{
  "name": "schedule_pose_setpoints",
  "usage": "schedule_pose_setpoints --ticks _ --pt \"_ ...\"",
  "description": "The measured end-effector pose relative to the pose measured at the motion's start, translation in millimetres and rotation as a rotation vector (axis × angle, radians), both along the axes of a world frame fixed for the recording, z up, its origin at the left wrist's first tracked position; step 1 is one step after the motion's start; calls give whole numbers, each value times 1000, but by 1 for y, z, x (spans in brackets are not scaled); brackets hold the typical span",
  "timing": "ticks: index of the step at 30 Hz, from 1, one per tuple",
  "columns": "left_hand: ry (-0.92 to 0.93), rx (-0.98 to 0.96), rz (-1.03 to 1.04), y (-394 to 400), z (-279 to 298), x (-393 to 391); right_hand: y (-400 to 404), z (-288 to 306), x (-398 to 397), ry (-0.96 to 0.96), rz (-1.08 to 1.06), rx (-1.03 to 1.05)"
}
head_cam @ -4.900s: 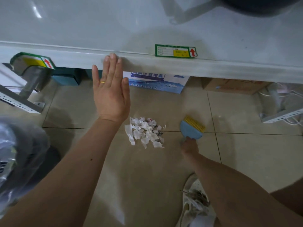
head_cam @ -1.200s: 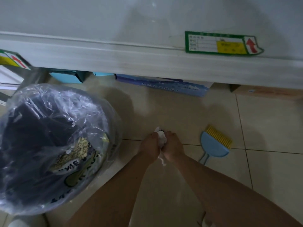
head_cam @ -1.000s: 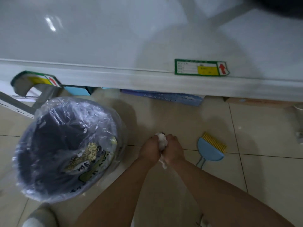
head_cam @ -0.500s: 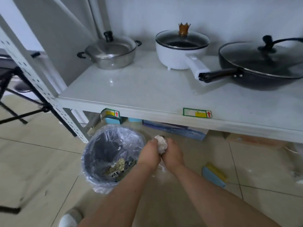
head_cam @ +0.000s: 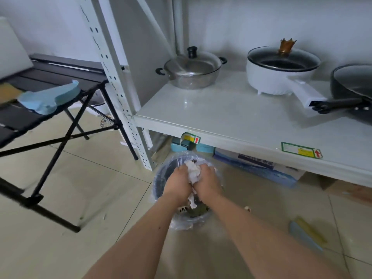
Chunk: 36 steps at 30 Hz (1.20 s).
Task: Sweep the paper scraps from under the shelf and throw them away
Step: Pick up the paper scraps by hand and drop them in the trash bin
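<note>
A wad of white paper scraps [head_cam: 193, 173] is squeezed between my left hand [head_cam: 178, 183] and my right hand [head_cam: 208, 183], with a strip hanging below them. Both hands hover directly over the dark bin [head_cam: 161, 176] lined with a clear plastic bag, which stands on the tiled floor at the front edge of the white shelf [head_cam: 241, 121]. The small blue brush [head_cam: 306, 234] with yellow bristles lies on the floor at the right. One small scrap [head_cam: 247, 208] lies on the floor just right of the bin.
On the shelf stand a steel pot [head_cam: 191, 71], a white pot [head_cam: 281, 71] and a black pan [head_cam: 354, 87]. Boxes [head_cam: 255, 166] sit under the shelf. A black folding table [head_cam: 50, 109] at the left carries a blue dustpan [head_cam: 50, 97].
Since the earliest frame I let go of the brush and gathered the scrap pile in both hands. In the last second my hands rose and moved left over the bin.
</note>
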<state>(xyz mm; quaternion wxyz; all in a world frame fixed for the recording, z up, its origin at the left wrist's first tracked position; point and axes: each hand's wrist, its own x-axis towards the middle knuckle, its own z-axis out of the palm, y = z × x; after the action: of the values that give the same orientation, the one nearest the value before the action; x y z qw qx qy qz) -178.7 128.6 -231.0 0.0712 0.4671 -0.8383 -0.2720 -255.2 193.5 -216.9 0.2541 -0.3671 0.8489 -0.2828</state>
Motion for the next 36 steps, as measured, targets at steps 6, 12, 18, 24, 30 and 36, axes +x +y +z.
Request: schedule_pose_setpoints --ticks 6,12,18,24,30,36 --pt "-224 35 -64 -10 -11 16 -5 -14 0 -7 106 183" --pt "-274 -49 -109 -4 -14 11 4 -16 -5 24 79 164" --pt "-231 -72 -147 8 -4 -5 10 -13 -14 -43 30 83" --pt "-248 -102 -216 28 7 -36 29 -12 -38 -41 -60 7" --pt "-194 -109 -296 59 5 -83 62 -16 -76 7 -144 21" --pt "-127 -63 -397 88 -12 -124 94 -26 -114 3 -204 79"
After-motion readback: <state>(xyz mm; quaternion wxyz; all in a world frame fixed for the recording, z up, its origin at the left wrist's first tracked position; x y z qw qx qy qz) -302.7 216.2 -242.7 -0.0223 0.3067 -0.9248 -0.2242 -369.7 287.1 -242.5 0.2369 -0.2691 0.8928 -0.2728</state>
